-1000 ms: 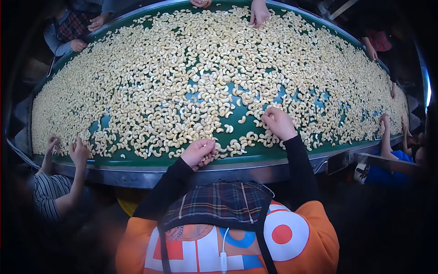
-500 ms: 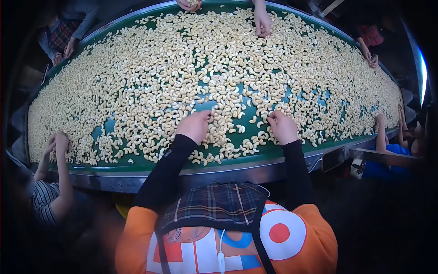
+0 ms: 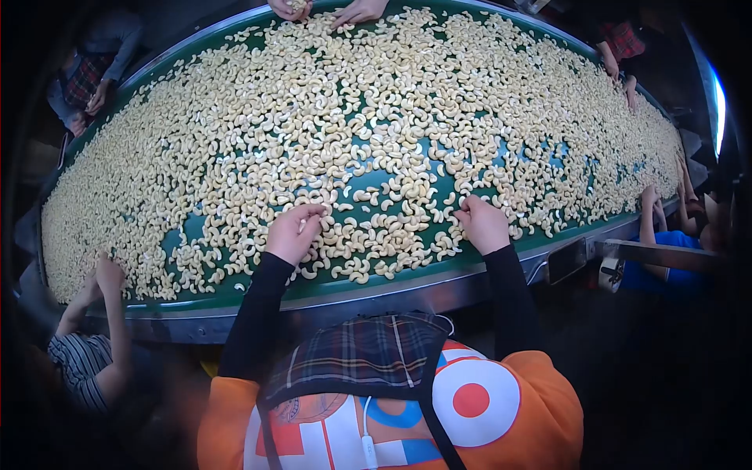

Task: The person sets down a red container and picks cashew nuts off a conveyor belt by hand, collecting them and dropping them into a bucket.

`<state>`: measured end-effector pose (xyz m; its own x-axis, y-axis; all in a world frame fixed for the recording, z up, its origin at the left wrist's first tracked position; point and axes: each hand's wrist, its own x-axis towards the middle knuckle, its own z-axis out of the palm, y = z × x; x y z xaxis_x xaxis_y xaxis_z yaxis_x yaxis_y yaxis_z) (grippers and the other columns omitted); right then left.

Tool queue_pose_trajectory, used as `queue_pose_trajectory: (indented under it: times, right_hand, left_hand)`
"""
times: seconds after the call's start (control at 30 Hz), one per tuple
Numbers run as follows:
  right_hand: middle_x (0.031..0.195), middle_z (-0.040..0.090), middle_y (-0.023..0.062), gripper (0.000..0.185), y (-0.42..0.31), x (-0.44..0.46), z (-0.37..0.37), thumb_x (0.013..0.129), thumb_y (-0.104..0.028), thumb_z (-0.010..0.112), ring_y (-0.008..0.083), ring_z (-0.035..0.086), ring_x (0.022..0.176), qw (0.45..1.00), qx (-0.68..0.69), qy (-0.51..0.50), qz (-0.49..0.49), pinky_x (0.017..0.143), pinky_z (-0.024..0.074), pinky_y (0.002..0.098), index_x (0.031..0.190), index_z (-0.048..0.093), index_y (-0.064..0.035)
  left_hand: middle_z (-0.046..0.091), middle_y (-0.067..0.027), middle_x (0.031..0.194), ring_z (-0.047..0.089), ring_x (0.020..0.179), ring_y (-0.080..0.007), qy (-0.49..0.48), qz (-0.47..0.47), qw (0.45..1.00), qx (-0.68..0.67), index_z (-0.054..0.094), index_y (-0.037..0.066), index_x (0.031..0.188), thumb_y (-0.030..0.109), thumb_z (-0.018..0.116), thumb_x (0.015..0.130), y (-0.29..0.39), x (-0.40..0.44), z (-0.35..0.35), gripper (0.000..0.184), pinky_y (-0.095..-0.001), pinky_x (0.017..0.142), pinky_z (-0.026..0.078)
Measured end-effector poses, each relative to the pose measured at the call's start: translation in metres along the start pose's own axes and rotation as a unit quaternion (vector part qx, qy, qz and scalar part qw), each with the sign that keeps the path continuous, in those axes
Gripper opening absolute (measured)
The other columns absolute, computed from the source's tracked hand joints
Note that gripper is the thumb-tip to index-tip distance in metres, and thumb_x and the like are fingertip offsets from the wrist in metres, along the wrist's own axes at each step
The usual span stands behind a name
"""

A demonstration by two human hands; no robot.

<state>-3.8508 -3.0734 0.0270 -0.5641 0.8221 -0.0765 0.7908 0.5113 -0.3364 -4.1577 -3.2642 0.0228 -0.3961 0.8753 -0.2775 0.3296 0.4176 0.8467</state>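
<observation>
Far left: cashews (image 3: pixel 141 196) are spread thickly over a green belt (image 3: pixel 458 269) and, past this edge, across its whole width. At the near side, a co-worker's hands (image 3: pixel 110 274) are held close together over the nuts, below them a striped sleeve (image 3: pixel 81 360). Left of centre: the left hand (image 3: pixel 294 235) is held low over the cashews, fingers curled, thumb and forefinger tips close; whether a nut is gripped cannot be told. Beyond, at the far rim, nuts are cupped in one hand (image 3: pixel 290 9) of another co-worker. Right of centre: the right hand (image 3: pixel 483 225) is lowered to the nuts beside a bare patch, thumb and forefinger brought near each other; any nut pinched there cannot be made out. Farther right: a dark rectangular device (image 3: pixel 565 261) is seen by the near rail; a blue garment (image 3: pixel 677 239) is worn beyond.
</observation>
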Motion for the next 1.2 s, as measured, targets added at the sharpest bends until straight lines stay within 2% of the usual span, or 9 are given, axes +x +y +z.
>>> queue_pose_trajectory:
  times: [0.2, 0.3, 0.47, 0.53, 0.7, 0.8, 0.97, 1.07, 1.2]
  right_hand:
    - [0.059, 0.054, 0.0017, 0.018, -0.006, 0.007, 0.007, 0.083, -0.022, 0.062, 0.0129, 0.053, 0.048, 0.976, 0.209, -0.045, 0.046, 0.045, 0.0404, 0.0256, 0.078, 0.055, -0.0060]
    - [0.062, 0.053, 0.0030, 0.020, -0.012, 0.037, -0.005, 0.085, -0.026, 0.060, 0.0118, 0.053, 0.050, 0.665, 0.731, -0.074, 0.134, 0.043, 0.0386, 0.0233, 0.077, 0.055, -0.0078]
    - [0.062, 0.051, -0.0006, 0.022, -0.015, 0.123, 0.010, 0.086, -0.030, 0.059, 0.0077, 0.050, 0.049, 0.879, 0.461, 0.056, 0.108, 0.041, 0.0353, 0.0196, 0.087, 0.060, -0.0075]
    - [0.063, 0.052, -0.0013, 0.021, -0.012, 0.148, 0.013, 0.087, -0.029, 0.058, 0.0067, 0.051, 0.052, 0.983, 0.076, 0.164, 0.015, 0.042, 0.0359, 0.0197, 0.087, 0.060, -0.0077]
    - [0.063, 0.053, -0.0014, 0.019, -0.027, 0.158, 0.009, 0.087, -0.026, 0.058, 0.0063, 0.054, 0.056, 0.995, -0.094, 0.001, -0.015, 0.043, 0.0359, 0.0197, 0.086, 0.060, -0.0077]
    - [0.061, 0.051, -0.0027, 0.018, -0.052, 0.122, 0.008, 0.086, -0.026, 0.058, 0.0096, 0.053, 0.058, 0.869, 0.474, -0.076, 0.124, 0.043, 0.0354, 0.0173, 0.083, 0.058, -0.0080]
    - [0.062, 0.051, -0.0035, 0.016, -0.098, 0.072, 0.019, 0.086, -0.024, 0.059, 0.0093, 0.050, 0.053, 0.698, 0.710, -0.023, 0.092, 0.044, 0.0359, 0.0170, 0.083, 0.057, -0.0084]
    - [0.064, 0.052, -0.0028, 0.013, -0.131, 0.041, 0.025, 0.084, -0.022, 0.061, 0.0092, 0.049, 0.052, 0.945, 0.312, -0.075, -0.058, 0.044, 0.0361, 0.0168, 0.087, 0.057, -0.0094]
    - [0.065, 0.055, 0.0002, 0.014, -0.147, 0.005, 0.049, 0.085, -0.022, 0.062, 0.0094, 0.050, 0.051, 0.978, -0.022, -0.047, -0.204, 0.044, 0.0371, 0.0167, 0.087, 0.057, -0.0091]
  left_hand:
    - [0.062, 0.0010, 0.081, 0.052, 0.062, -0.0037, -0.012, -0.015, 0.996, -0.083, 0.062, 0.002, 0.105, 0.010, 0.052, 0.089, -0.027, -0.026, -0.008, 0.020, -0.0182, 0.056, 0.042]
    - [0.061, 0.0018, 0.082, 0.049, 0.057, -0.0021, -0.019, 0.034, 0.991, -0.125, 0.062, 0.001, 0.103, 0.010, 0.052, 0.089, -0.041, -0.032, -0.010, 0.020, -0.0162, 0.054, 0.040]
    - [0.060, 0.0026, 0.079, 0.046, 0.055, -0.0007, -0.069, -0.063, 0.979, -0.181, 0.062, 0.002, 0.103, 0.010, 0.052, 0.089, -0.026, -0.041, -0.025, 0.019, -0.0147, 0.050, 0.038]
    - [0.059, 0.0032, 0.076, 0.044, 0.052, -0.0007, -0.076, -0.059, 0.978, -0.188, 0.062, 0.003, 0.102, 0.011, 0.051, 0.089, -0.024, -0.043, -0.031, 0.019, -0.0147, 0.047, 0.037]
    - [0.055, 0.0045, 0.070, 0.042, 0.047, -0.0009, -0.081, -0.090, 0.970, -0.209, 0.061, 0.004, 0.103, 0.013, 0.051, 0.090, -0.033, -0.052, -0.045, 0.019, -0.0156, 0.042, 0.034]
    - [0.057, 0.0039, 0.075, 0.045, 0.051, -0.0009, -0.101, -0.130, 0.948, -0.271, 0.061, 0.004, 0.103, 0.012, 0.052, 0.089, -0.045, -0.055, -0.057, 0.018, -0.0159, 0.045, 0.036]
    - [0.057, 0.0035, 0.075, 0.044, 0.048, -0.0006, -0.121, -0.114, 0.940, -0.297, 0.061, 0.004, 0.103, 0.011, 0.052, 0.089, -0.061, -0.059, -0.073, 0.018, -0.0156, 0.043, 0.034]
    - [0.057, 0.0033, 0.074, 0.043, 0.046, -0.0010, -0.123, -0.107, 0.944, -0.287, 0.061, 0.004, 0.103, 0.011, 0.052, 0.089, -0.064, -0.062, -0.082, 0.018, -0.0159, 0.042, 0.034]
    - [0.058, 0.0030, 0.074, 0.042, 0.045, -0.0014, -0.128, -0.096, 0.945, -0.285, 0.061, 0.003, 0.103, 0.011, 0.052, 0.090, -0.070, -0.068, -0.094, 0.018, -0.0158, 0.042, 0.033]
